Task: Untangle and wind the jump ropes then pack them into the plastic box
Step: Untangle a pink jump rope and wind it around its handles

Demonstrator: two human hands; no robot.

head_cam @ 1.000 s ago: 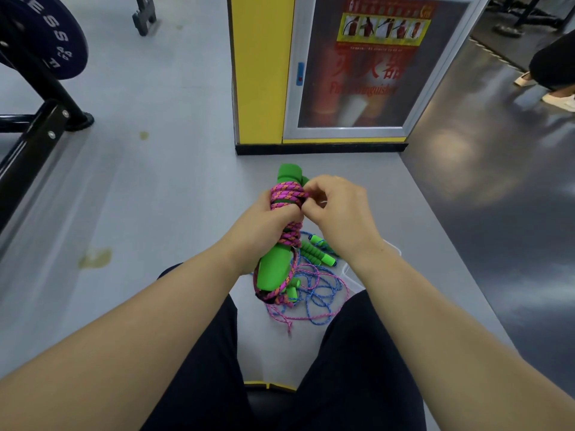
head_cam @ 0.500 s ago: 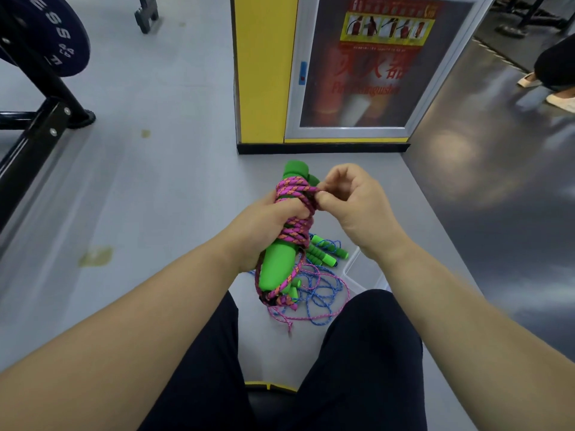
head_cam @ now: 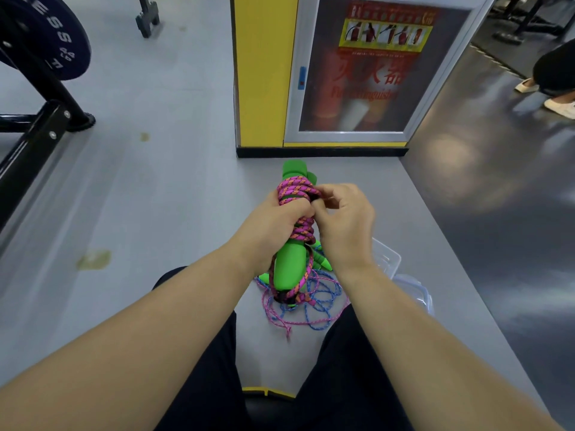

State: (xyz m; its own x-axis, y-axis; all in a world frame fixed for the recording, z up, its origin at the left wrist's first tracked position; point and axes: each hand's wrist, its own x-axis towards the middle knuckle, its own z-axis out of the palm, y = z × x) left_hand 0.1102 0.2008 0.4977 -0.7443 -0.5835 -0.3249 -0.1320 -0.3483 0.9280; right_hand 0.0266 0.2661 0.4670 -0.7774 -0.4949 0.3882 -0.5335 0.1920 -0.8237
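The person's left hand (head_cam: 273, 225) is wrapped around the middle of a wound jump rope (head_cam: 289, 269), gripping its thick green handles together with the pink-and-orange cord coiled over them. The bundle's long axis runs away from the person, its lower end over the lap and its top ends pointing toward the fire-extinguisher cabinet (head_cam: 351, 73), leaning slightly right. The right hand (head_cam: 345, 222) pinches the cord at the upper coils with curled thumb and fingers; the cord's end is hidden under the fingertips.

Below the bundle, on the grey floor (head_cam: 155, 181) between the knees, lies a loose tangle of thin blue and pink ropes (head_cam: 314, 303) with small green handles. Just to its right sits the clear plastic box (head_cam: 389, 259), mostly covered by the right wrist and forearm, so its contents cannot be made out.
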